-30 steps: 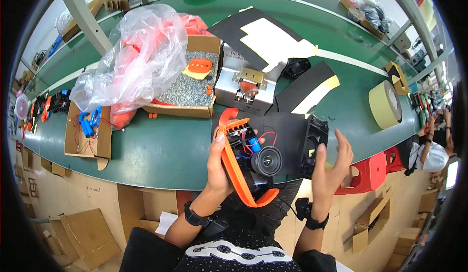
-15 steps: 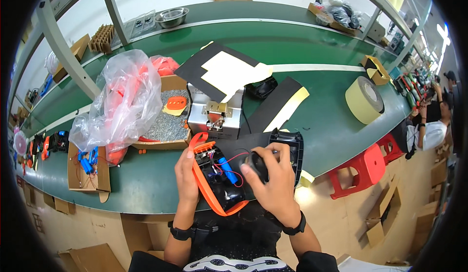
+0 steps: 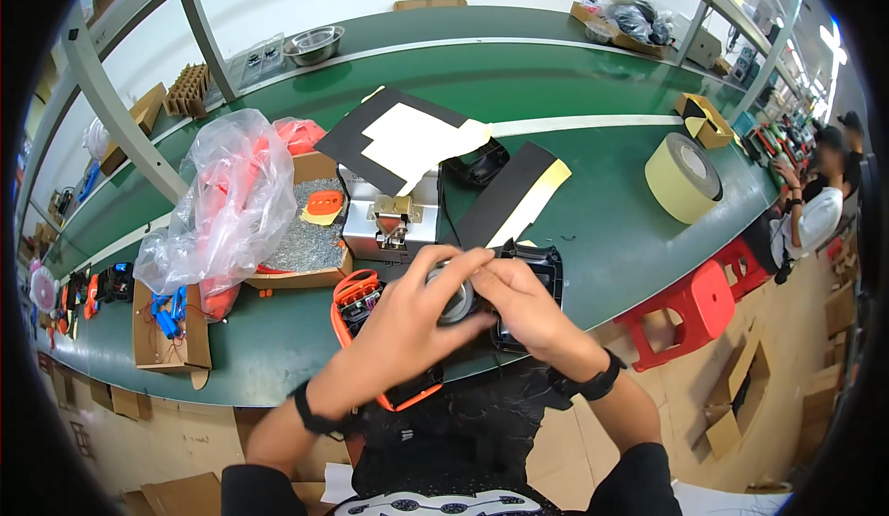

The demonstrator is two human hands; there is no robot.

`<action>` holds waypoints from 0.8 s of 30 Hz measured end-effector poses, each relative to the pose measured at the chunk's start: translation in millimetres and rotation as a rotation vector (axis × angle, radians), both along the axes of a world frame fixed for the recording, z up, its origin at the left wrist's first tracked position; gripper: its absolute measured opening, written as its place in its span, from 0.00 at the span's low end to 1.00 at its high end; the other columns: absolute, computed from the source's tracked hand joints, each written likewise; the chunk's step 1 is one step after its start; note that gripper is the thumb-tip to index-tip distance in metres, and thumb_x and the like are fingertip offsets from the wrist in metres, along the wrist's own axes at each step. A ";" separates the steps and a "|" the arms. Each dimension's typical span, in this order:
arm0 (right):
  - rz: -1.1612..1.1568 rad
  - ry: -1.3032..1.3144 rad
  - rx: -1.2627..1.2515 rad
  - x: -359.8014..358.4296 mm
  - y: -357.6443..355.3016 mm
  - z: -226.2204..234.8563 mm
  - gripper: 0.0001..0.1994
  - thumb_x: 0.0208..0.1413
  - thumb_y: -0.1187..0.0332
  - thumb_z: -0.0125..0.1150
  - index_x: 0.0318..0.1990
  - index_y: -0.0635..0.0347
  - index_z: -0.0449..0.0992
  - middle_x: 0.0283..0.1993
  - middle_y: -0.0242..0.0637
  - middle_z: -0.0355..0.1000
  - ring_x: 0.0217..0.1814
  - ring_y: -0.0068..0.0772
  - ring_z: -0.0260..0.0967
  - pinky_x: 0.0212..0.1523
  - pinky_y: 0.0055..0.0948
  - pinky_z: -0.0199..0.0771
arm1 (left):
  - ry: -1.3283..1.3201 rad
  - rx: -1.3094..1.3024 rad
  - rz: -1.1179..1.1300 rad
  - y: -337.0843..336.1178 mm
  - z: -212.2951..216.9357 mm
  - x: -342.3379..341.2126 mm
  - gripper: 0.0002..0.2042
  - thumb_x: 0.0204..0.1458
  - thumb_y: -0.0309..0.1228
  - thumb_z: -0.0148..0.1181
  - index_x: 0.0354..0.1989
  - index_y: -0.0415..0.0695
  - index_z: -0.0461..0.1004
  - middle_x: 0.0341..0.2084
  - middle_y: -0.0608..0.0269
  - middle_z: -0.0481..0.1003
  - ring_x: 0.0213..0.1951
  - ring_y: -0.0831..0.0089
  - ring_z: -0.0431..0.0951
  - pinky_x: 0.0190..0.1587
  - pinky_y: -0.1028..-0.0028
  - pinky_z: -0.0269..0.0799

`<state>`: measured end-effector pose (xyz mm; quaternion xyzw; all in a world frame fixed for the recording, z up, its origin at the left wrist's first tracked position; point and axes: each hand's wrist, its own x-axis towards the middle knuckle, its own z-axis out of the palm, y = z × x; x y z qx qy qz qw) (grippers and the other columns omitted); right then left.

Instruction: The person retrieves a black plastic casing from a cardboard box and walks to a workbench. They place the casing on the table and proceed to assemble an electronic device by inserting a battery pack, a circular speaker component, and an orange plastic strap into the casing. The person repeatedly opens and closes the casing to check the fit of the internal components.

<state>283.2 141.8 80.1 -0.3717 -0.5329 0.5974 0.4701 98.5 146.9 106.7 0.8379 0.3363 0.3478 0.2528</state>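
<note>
Near the centre of the frame is a round, grey-rimmed speaker-like part, caught between two bare hands. The left hand holds it, fingers bent over its upper side and thumb along its lower side. The right hand is narrow, fingers curled in at the part's right edge (whether they truly grip it, I cannot tell).

The step in hand looks like two-handed handling of this part; the next move seems to call for a steady hold and care over the orange-rimmed black shell, which lies partly hidden under the left forearm, its lower end near the table's front edge.

Just right of the hands lies a black plastic housing. Above them are a silver metal box and a black strip with pale yellow backing. Left of centre, a cloudy plastic bag sits beside a cardboard box of small metal pieces; a pale yellow tape roll stands at upper right, all on the green tabletop.

Half a second ago the left hand gripped the shell's orange side and only the right was on the part; now both meet at it, and the shell's blue cylinder is out of sight.
</note>
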 end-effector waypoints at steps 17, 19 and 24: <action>0.193 -1.221 0.226 115.1 140.1 -26.8 0.10 0.47 0.74 0.75 0.37 0.63 0.81 0.28 0.43 0.81 0.35 0.46 0.82 0.41 0.40 0.80 | 1.143 -0.002 -0.227 102.1 -8.1 67.4 0.49 0.39 0.39 0.76 0.74 0.41 0.62 0.41 0.50 0.85 0.43 0.53 0.87 0.45 0.60 0.83; 0.202 -1.320 0.251 108.6 138.2 -21.7 0.08 0.50 0.74 0.71 0.38 0.63 0.82 0.31 0.45 0.82 0.37 0.50 0.81 0.42 0.41 0.80 | 1.134 0.015 -0.229 97.5 -12.2 69.0 0.50 0.38 0.37 0.75 0.75 0.38 0.61 0.40 0.49 0.84 0.42 0.53 0.87 0.44 0.61 0.83; 0.094 -1.278 0.383 117.4 143.5 -29.3 0.05 0.55 0.73 0.64 0.38 0.63 0.80 0.37 0.50 0.81 0.43 0.55 0.80 0.45 0.45 0.78 | 1.082 0.081 -0.265 89.4 -37.6 77.2 0.50 0.36 0.34 0.73 0.74 0.32 0.60 0.36 0.48 0.83 0.39 0.54 0.86 0.40 0.62 0.83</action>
